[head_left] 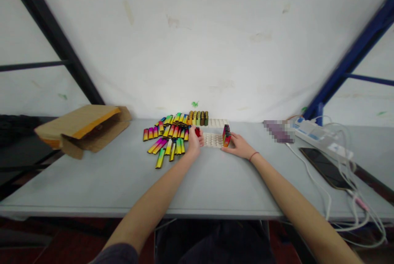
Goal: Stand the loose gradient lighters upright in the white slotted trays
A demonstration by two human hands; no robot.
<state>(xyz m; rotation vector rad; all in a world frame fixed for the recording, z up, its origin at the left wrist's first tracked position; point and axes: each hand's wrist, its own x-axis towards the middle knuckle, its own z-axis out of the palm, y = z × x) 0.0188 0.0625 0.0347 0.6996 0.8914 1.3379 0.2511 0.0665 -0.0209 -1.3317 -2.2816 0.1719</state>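
My left hand is closed around a red lighter, just left of a white tray with rows of small pits. At the tray's right end stands an upright row of red-and-orange lighters. My right hand rests against that row with fingers spread, its thumb near the tray's front edge. A loose pile of shiny multicoloured lighters lies to the left of my left hand. Behind, a second white tray carries several rows of upright yellow-and-dark lighters on its left part.
An open brown cardboard box lies on the left of the grey table. On the right are a power strip with tangled white cables, a black phone and a blurred purple item. A white wall rises behind.
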